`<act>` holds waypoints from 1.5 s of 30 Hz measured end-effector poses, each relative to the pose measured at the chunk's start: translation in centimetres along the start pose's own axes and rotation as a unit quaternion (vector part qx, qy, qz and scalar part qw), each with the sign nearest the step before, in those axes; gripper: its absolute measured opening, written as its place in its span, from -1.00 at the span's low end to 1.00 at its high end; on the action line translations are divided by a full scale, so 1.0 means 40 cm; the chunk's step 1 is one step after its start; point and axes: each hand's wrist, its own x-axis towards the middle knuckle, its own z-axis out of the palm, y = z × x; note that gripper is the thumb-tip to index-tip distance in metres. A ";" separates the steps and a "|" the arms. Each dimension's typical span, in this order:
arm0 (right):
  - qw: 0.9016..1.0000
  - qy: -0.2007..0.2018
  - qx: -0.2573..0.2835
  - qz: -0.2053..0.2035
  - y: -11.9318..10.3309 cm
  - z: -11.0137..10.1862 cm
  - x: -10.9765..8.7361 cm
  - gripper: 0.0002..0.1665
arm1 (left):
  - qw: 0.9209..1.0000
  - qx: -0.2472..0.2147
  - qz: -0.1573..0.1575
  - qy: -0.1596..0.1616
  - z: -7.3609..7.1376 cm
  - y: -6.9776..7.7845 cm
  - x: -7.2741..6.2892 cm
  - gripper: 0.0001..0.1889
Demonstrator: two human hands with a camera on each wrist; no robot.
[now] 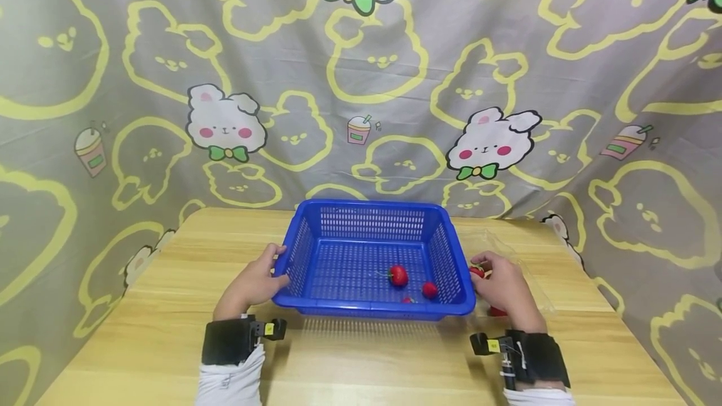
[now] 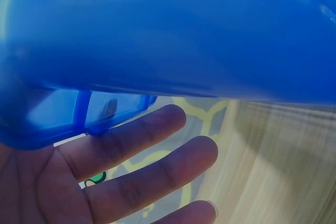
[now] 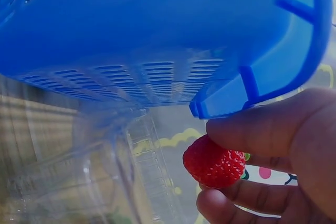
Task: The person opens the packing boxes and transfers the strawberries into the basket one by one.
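A blue plastic basket (image 1: pixel 366 309) with slotted walls is in the middle of the table. Inside it, toward the right, are a strawberry (image 1: pixel 398 275) with a green stem, a smaller strawberry (image 1: pixel 430 290) and a third partly hidden by the front rim. My left hand (image 1: pixel 256 281) touches the basket's left rim, its fingers (image 2: pixel 157 177) extended beneath the edge in the left wrist view. Just outside the right rim, my right hand (image 1: pixel 504 281) pinches a strawberry (image 3: pixel 214 162) between thumb and fingertips.
A clear plastic container (image 1: pixel 536 274) lies right of the basket, partly behind my right hand, with red fruit (image 1: pixel 496 311) showing there. The wooden table (image 1: pixel 361 362) runs back to a grey patterned curtain (image 1: pixel 406 111).
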 end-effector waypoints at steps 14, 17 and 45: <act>1.000 0.006 -0.006 -0.005 -0.008 -0.014 -0.008 -0.62 | 1.000 -0.005 0.000 0.001 0.002 0.000 0.001 -0.43; 1.000 0.013 -0.011 -0.008 -0.009 -0.016 -0.009 -0.63 | 1.000 -0.003 0.001 0.002 0.001 0.002 0.001 -0.43; 1.000 0.019 -0.007 0.000 -0.023 -0.035 -0.022 -0.58 | 1.000 -0.004 0.003 0.003 0.005 -0.001 -0.001 -0.45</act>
